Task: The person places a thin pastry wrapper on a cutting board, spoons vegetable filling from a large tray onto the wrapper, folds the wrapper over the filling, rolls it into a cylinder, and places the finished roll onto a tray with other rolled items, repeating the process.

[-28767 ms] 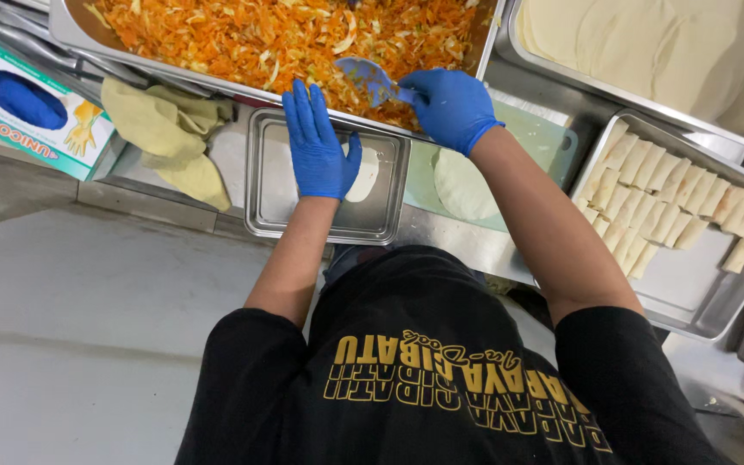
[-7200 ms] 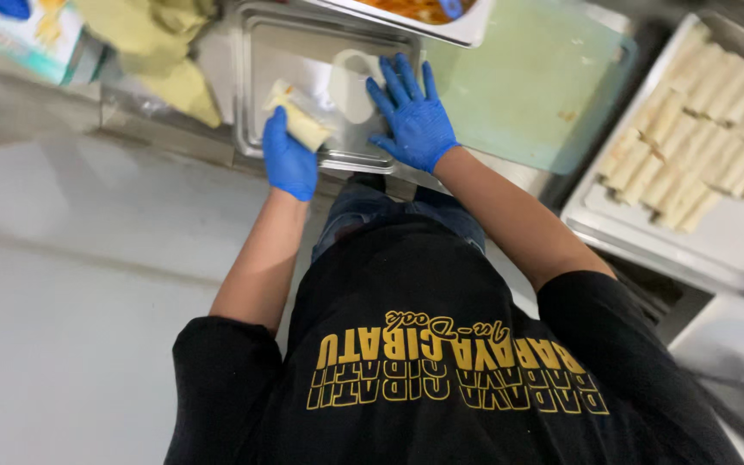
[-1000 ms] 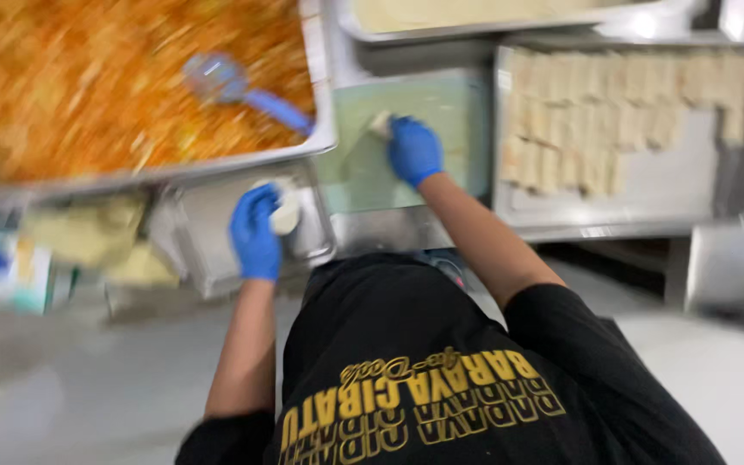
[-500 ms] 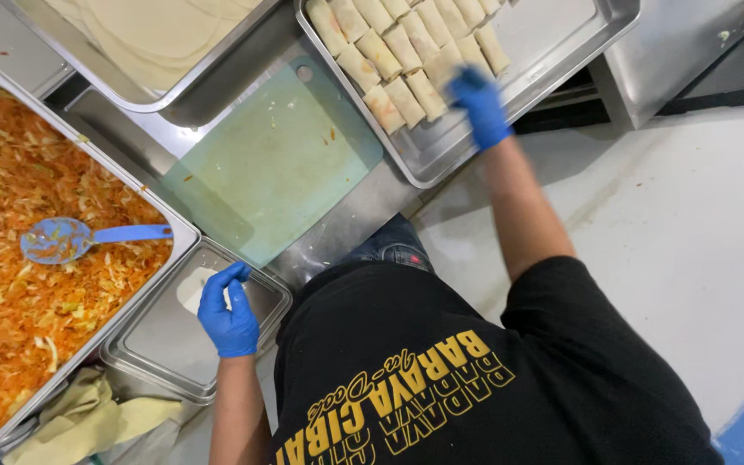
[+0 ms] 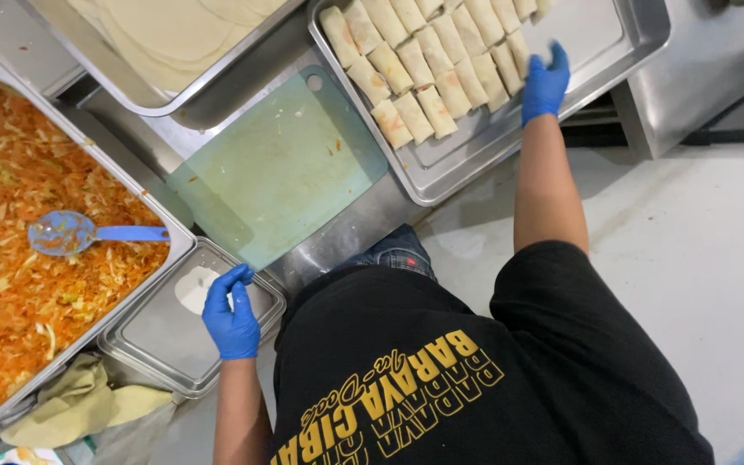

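Blue-gloved, the left hand (image 5: pixel 231 315) sits nearest the body, resting on the near rim of the small steel tray (image 5: pixel 165 344) at the bench's front edge. Its fingers (image 5: pixel 232 281) curl loosely toward the white dab of paste (image 5: pixel 194 287) in the tray's far corner — just beside it, perhaps touching, closed on nothing that I can make out. The forearm rises straight from below, wrist level, palm down.

Past that hand lie the yellow cloth (image 5: pixel 88 400) at the left and the big pan of orange shredded filling (image 5: pixel 19 258) with a blue spoon (image 5: pixel 71 232) resting in it. The pale green cutting board (image 5: pixel 282 172) lies bare in the middle, between the two hands, with no wrapper on it.

Farther out and to the right, the right hand (image 5: pixel 546 82) is stretched to full reach over the large steel tray (image 5: pixel 613 47). Its grip is open, fingers spread and empty, hovering just beside the last of the finished rolls (image 5: pixel 428 65). Those rolls lie side by side in two rows running away to the upper right, each with its long axis across its row; the right hand stands at their open end, over bare tray.

Farthest off, at the top left, a deep pan holds the stack of pale round wrappers (image 5: pixel 165 34) — nearer the left hand's side, yet well apart from both hands.
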